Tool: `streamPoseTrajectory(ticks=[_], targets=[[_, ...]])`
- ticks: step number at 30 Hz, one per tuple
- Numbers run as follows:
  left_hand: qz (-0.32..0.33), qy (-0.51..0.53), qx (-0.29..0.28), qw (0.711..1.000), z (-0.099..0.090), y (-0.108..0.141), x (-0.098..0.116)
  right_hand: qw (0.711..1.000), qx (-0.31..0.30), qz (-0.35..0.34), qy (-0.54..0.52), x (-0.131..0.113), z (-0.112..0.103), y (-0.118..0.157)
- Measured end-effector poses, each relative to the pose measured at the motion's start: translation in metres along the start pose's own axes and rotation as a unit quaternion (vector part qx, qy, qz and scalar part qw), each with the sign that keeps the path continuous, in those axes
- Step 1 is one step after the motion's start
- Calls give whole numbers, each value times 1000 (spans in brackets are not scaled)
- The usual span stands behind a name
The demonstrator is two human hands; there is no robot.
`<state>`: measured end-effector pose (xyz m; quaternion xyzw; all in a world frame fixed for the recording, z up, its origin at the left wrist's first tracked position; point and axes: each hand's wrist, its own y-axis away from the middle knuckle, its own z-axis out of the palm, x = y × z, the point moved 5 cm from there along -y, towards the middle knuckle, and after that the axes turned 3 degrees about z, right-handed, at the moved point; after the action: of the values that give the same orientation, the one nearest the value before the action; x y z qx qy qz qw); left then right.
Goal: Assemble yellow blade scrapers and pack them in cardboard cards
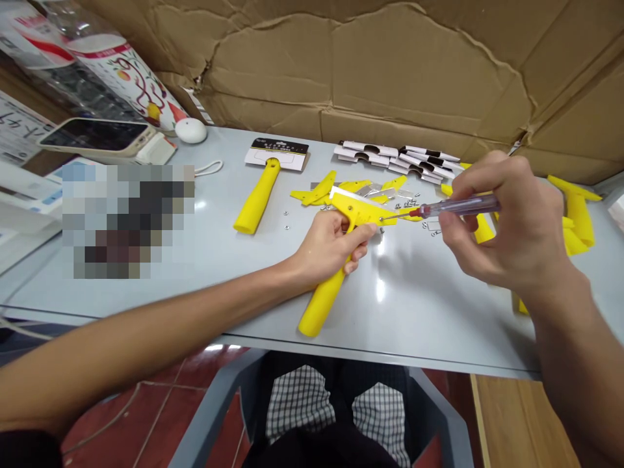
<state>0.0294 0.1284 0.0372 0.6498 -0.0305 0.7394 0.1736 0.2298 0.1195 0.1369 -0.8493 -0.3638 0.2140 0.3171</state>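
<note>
Clamped in the left hand [334, 250] is a yellow scraper [324, 302], above the table's near edge.
The right hand [507, 227] pinches a screwdriver [458, 205], its tip at a screw on the scraper; farther back lie small yellow bits [319, 190] and folded cards [368, 154].

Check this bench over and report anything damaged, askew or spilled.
The cardboard behind the table looks worn: creased, with ragged lines across it. Two small metal pieces lie left of the yellow tool in the left hand, apart from the other hardware, so they may be stray. I see no spilled liquid.
</note>
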Motion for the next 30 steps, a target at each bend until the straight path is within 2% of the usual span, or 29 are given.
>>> streamPoseTrajectory(ticks=[6, 11, 18, 21, 26, 30], targets=[[-3, 4, 8, 1000, 1, -1, 0, 999, -9, 6, 40, 2, -2, 2], [-7, 0, 8, 1000, 1, 0, 1, 999, -26, 8, 33, 1, -2, 3], [-10, -7, 8, 1000, 1, 0, 1, 992, -8, 44, 122, 8, -3, 4], [-10, -5, 6, 1000, 2, 1, 1, 986, 4, 36, 160, 10, -4, 5], [-13, -4, 7, 1000, 2, 0, 2, 980, -16, 33, 198, 12, -2, 5], [-11, -9, 4, 1000, 2, 1, 2, 982, -28, 25, 185, 7, -4, 4]])
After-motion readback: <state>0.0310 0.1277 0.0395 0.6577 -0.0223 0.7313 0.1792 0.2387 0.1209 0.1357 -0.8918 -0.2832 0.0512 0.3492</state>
